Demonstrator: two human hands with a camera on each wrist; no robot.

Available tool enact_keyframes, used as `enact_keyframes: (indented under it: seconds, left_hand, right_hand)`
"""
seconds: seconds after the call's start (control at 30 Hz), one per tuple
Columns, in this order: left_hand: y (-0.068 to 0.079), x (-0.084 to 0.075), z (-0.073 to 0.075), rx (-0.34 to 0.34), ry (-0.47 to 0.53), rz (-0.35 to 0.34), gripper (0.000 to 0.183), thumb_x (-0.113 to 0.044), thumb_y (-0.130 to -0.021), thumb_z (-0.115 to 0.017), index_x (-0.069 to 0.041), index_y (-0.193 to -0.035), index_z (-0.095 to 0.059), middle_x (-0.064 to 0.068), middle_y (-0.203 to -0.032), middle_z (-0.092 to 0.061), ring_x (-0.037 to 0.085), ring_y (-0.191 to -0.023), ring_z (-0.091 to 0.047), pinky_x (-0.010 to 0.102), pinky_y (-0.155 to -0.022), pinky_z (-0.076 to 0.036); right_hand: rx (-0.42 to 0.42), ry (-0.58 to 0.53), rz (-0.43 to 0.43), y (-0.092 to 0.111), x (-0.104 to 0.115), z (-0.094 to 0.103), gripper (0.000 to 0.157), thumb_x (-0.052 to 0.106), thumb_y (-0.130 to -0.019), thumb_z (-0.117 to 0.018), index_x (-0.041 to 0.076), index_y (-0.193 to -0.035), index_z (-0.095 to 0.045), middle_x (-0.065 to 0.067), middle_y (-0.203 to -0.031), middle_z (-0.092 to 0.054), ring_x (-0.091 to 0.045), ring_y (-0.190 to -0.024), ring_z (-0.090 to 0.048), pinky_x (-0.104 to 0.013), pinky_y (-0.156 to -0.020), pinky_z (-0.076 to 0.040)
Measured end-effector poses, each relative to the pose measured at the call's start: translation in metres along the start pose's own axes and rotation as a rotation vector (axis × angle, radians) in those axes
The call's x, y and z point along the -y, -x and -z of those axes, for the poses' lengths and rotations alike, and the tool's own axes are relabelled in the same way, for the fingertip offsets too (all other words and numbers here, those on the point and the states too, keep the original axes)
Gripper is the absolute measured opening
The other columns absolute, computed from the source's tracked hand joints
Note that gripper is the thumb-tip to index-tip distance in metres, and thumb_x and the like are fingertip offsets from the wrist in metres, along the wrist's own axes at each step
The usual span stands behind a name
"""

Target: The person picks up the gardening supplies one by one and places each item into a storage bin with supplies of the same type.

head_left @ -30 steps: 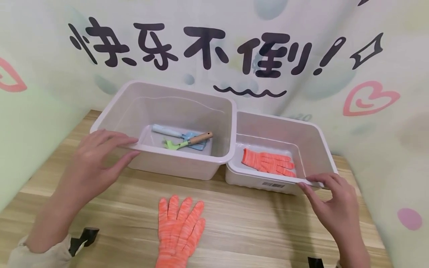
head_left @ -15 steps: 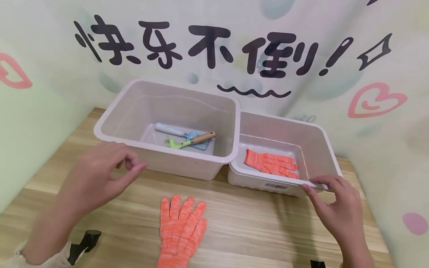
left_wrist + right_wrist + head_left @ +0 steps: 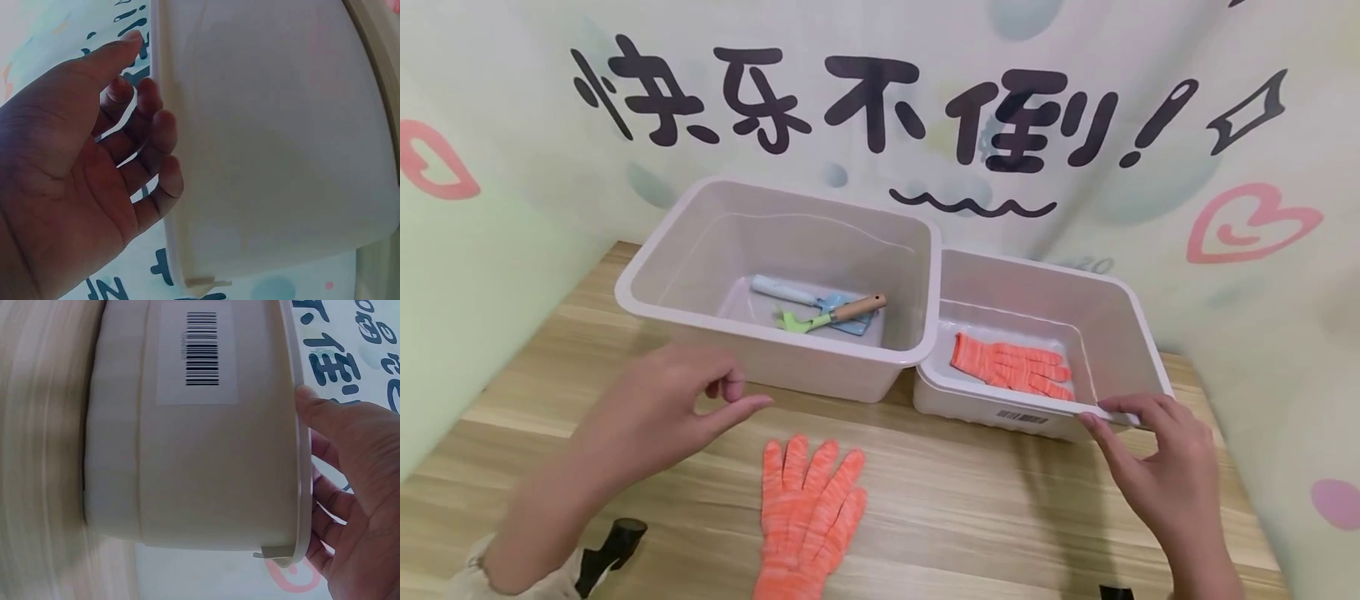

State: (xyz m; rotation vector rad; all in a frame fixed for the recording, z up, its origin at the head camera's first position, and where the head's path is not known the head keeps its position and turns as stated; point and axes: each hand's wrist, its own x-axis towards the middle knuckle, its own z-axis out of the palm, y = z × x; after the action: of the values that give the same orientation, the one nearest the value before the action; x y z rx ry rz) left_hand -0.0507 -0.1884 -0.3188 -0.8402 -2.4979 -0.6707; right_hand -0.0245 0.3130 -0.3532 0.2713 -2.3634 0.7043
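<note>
Between the thumb and fingers of the right hand [image 3: 1176,467] sits the front rim of the right bin [image 3: 958,406], pinched near its right-hand corner. Ahead of those fingertips and to their left, an orange glove [image 3: 1011,364] lies flat on that bin's floor, its fingers pointing right. Below the rim, left of the right thumb, the outer wall carries a barcode label [image 3: 197,353].

Well to the left, the left hand [image 3: 658,408] holds nothing; its fingers are loosely bent and its thumb reaches out, leaving a small gap to the index finger. Just beyond it stands the left bin [image 3: 790,360]. Farther from the left hand, on that bin's floor, a blue trowel [image 3: 784,289] lies under a green-headed tool [image 3: 856,309] with a wooden handle, the two crossing.

Between the hands, to the right of the left hand and nearer the person, a second orange glove [image 3: 808,517] lies palm-flat on the wood-grained table [image 3: 970,508], fingers pointing away. Behind the left hand's wrist shows a pale sleeve [image 3: 516,575]. Beyond both hands and bins hangs a pale backdrop [image 3: 880,187] with dark characters and pink hearts.
</note>
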Motion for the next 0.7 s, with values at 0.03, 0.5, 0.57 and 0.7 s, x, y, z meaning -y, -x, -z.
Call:
enact_keyframes:
  seconds: [0.03,0.5,0.57,0.7]
  left_hand:
    - [0.0,-0.002,-0.002,0.038,0.017,0.016,0.031,-0.05,-0.096,-0.076,-0.031,-0.077,-0.06,-0.023,-0.073,-0.055,-0.004,-0.07,-0.048,0.016,-0.063,-0.041]
    - [0.003,-0.029,-0.033,0.564,0.197,0.16,0.011,-0.038,-0.102,-0.071,-0.03,-0.093,-0.07,-0.024,-0.084,-0.064,-0.004,-0.078,-0.059,0.024,-0.072,-0.052]
    - [0.006,-0.034,-0.042,0.619,0.219,0.155,0.016,-0.04,-0.101,-0.071,-0.029,-0.089,-0.067,-0.023,-0.08,-0.06,-0.003,-0.073,-0.054,0.023,-0.07,-0.049]
    - [0.015,-0.041,-0.055,0.708,0.246,0.175,0.022,-0.04,-0.1,-0.072,-0.026,-0.086,-0.064,-0.019,-0.07,-0.051,-0.001,-0.065,-0.045,0.022,-0.065,-0.042]
  right_hand:
    - [-0.005,-0.002,0.004,0.0,0.0,0.0,0.032,0.0,-0.064,-0.094,0.007,-0.091,-0.079,0.003,-0.088,-0.07,0.022,-0.096,-0.049,-0.015,-0.088,-0.032]
    - [-0.006,-0.006,0.002,-0.003,0.001,-0.001,0.032,0.0,-0.063,-0.094,0.009,-0.091,-0.08,0.015,-0.091,-0.068,0.022,-0.094,-0.05,-0.016,-0.087,-0.032]
    - [-0.011,0.009,-0.01,-0.002,0.001,0.001,0.034,-0.001,-0.062,-0.094,0.01,-0.09,-0.08,0.026,-0.095,-0.063,0.023,-0.094,-0.049,-0.019,-0.086,-0.03]
    - [-0.001,0.031,-0.035,-0.002,0.003,0.002,0.034,-0.001,-0.061,-0.094,0.01,-0.089,-0.079,0.034,-0.098,-0.057,0.023,-0.093,-0.046,-0.021,-0.083,-0.028]
